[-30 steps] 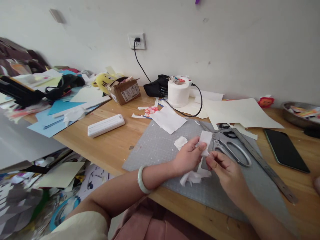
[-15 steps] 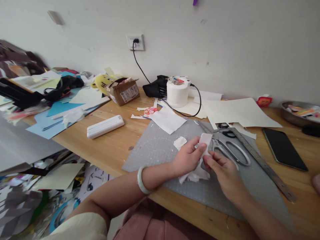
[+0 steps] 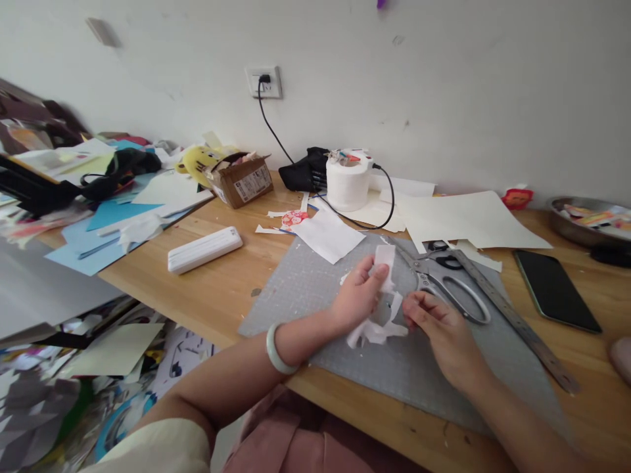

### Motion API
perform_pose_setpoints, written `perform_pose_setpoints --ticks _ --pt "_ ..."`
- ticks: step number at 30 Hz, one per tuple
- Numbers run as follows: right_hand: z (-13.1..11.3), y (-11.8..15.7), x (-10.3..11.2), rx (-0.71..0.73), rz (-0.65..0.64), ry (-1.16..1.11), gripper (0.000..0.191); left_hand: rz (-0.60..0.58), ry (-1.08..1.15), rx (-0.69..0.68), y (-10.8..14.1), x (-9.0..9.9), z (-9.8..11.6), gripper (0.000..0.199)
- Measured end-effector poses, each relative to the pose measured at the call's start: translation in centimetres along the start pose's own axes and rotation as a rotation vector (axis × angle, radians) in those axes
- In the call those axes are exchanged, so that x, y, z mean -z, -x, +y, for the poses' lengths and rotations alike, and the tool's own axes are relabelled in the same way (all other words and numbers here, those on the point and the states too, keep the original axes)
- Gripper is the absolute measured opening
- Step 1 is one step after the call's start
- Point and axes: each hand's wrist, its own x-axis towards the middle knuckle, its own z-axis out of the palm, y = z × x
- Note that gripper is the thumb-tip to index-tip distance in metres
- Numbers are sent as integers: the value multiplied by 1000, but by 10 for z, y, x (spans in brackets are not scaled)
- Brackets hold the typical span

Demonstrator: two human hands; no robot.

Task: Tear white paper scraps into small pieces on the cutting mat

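My left hand (image 3: 357, 297) pinches a small folded piece of white tissue paper (image 3: 385, 257) between thumb and fingers, held upright above the grey cutting mat (image 3: 290, 295). To its right my right hand (image 3: 441, 332) is closed in a pinch, apart from the piece; whatever its fingertips hold is too small to make out. Torn white paper scraps (image 3: 375, 332) lie on the mat below and between both hands. Just beyond my right hand rest large silver-handled scissors (image 3: 466, 299).
A steel ruler (image 3: 517, 322) slants across the mat's right side, with a phone (image 3: 557, 289) beside it. Behind stand a toilet roll (image 3: 348, 187) and a small cardboard box (image 3: 244, 180). A white oblong case (image 3: 204, 249) lies left; a metal bowl (image 3: 566, 217) sits far right.
My hands have moved apart: the left went left and slightly up with the tissue piece, while the right let go of its lower edge. The view has shifted slightly.
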Motion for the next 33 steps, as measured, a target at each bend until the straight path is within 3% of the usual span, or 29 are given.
perform_pose_setpoints --ticks 5,10,13,17,19,28,33 --pt "6 2 -5 -46 -1 -4 25 -127 -207 -10 11 -7 -2 26" --pt "1 4 -5 -28 13 19 22 -145 -236 2 13 -7 -1 27" --pt "-3 4 -5 -7 10 33 21 -102 -203 -11 10 -6 0 26" --pt "-8 6 -4 21 -31 46 21 70 1 -59 2 0 3 22" --pt "-8 7 -4 22 -43 53 21 99 52 -61 -1 2 5 22" --pt "-1 6 -9 -30 -19 75 19 -118 -282 -57 15 -6 -1 25" --pt "-2 7 -8 -11 -2 105 17 -132 -296 -67 15 -6 0 25"
